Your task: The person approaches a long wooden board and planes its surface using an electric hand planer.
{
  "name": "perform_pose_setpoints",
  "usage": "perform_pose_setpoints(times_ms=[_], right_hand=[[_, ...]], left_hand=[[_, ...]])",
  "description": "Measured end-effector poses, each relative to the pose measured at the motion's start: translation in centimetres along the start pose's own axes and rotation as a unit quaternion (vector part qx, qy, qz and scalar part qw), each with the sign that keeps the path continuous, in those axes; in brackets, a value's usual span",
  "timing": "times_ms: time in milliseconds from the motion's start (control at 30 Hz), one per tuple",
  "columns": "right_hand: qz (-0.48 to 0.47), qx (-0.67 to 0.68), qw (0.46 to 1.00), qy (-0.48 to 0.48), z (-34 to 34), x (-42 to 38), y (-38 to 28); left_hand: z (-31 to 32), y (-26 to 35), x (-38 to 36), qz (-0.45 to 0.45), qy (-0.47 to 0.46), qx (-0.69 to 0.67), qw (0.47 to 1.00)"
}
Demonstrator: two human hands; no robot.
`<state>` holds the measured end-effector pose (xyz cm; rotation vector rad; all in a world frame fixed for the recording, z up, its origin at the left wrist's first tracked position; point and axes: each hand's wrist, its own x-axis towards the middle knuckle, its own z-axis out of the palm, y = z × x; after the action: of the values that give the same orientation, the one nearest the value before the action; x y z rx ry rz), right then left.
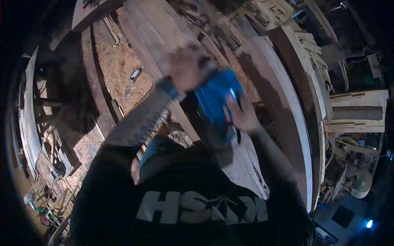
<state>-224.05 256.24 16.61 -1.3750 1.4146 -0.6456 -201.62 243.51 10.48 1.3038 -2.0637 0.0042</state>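
Observation:
A blue power tool [219,96] with a dark body, motion-blurred, sits over the wooden plank in front of me. My left hand [186,67], smeared by motion, is at the tool's far left end, over the plank; a dark band circles that wrist. Along the tool's right side is my right hand [244,115], its fingers stretched and apart, fingertips right at the blue housing. Beneath the hands, the long reddish-brown plank [154,28] runs away from me, and a pale stretch of board shows nearer my body.
Sawdust and shavings [119,67] cover the floor on the left, where a small dark-and-white object [135,75] lies. Thick timber [283,90] with a pale edge stands close on my right. Stacked boards and offcuts lie farther right. A bright lamp [369,224] shines at lower right.

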Motion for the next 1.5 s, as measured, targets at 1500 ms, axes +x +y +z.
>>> perform_pose_setpoints(times_ms=[1500], right_hand=[[-0.168, -0.013, 0.985, -0.02, 8.2, 25.6, -7.8]], left_hand=[[4.5, -12.3, -38.0, -0.256, -0.542, -0.194, 0.776]])
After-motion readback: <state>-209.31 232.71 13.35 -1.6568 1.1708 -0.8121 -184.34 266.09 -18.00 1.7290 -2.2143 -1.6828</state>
